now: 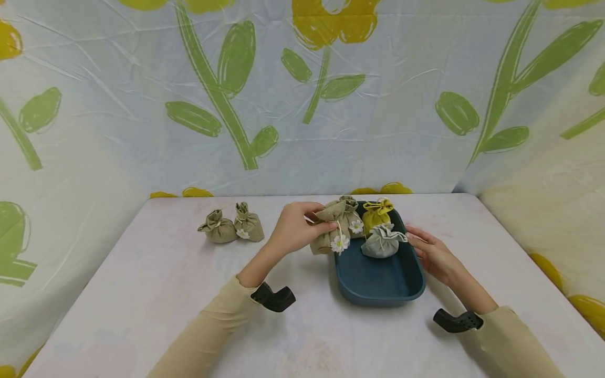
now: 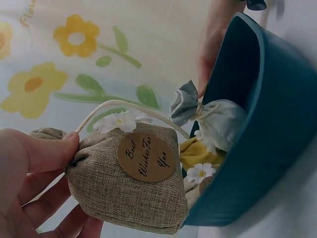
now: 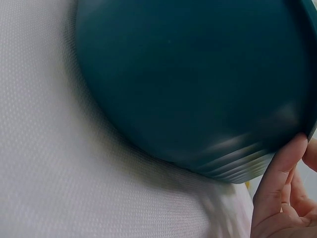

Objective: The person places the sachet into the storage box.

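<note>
My left hand (image 1: 299, 226) pinches the gathered neck of a beige drawstring pouch (image 1: 323, 242) over the left rim of a dark blue plastic bin (image 1: 378, 301). In the left wrist view, this burlap pouch (image 2: 124, 191) bears a round "Best Wishes For You" label (image 2: 147, 157) and a white flower. Inside the bin are a yellow pouch (image 1: 374, 215), a grey pouch (image 1: 380, 244) and another beige pouch (image 1: 352, 216), partly hidden by the held one. My right hand (image 1: 437, 258) touches the bin's right side; its thumb (image 3: 283, 161) rests against the outer wall.
Two more beige pouches, one slumped (image 1: 218, 229) and one upright (image 1: 249, 224), stand at the back left of the white table (image 1: 156, 294). A flower-printed cloth (image 1: 302, 152) hangs behind and at the sides. Black wrist mounts (image 1: 274, 298) stick out from both sleeves.
</note>
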`<state>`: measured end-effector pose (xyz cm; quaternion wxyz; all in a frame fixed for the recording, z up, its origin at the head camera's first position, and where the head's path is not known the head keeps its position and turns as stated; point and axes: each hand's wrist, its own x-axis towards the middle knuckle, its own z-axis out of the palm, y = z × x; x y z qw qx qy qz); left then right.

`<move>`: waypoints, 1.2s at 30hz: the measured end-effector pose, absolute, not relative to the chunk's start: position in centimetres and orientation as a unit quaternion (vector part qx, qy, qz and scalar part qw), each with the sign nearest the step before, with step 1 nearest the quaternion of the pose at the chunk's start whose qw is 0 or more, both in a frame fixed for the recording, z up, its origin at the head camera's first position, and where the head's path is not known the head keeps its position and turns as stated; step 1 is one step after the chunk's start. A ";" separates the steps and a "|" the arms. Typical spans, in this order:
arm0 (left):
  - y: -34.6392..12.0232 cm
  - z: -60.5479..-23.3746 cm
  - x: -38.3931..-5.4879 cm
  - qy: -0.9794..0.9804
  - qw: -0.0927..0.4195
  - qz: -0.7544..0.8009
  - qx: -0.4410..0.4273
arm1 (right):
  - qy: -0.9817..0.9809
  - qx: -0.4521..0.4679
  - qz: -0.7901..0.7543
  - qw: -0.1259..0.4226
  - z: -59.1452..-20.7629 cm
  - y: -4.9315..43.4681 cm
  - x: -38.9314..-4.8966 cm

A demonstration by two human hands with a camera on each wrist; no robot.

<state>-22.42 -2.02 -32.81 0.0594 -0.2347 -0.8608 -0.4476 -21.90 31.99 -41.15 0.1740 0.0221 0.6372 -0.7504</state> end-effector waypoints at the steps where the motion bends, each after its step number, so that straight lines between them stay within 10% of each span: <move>1: -1.7 -32.8 -22.5 -0.859 0.057 -0.450 -0.237 | 0.636 0.022 -0.751 0.174 -41.2 32.0 -21.9; 36: 3.0 -36.2 -26.0 -0.844 0.021 -0.386 -0.372 | 0.629 0.026 -0.758 0.172 -41.2 31.9 -21.7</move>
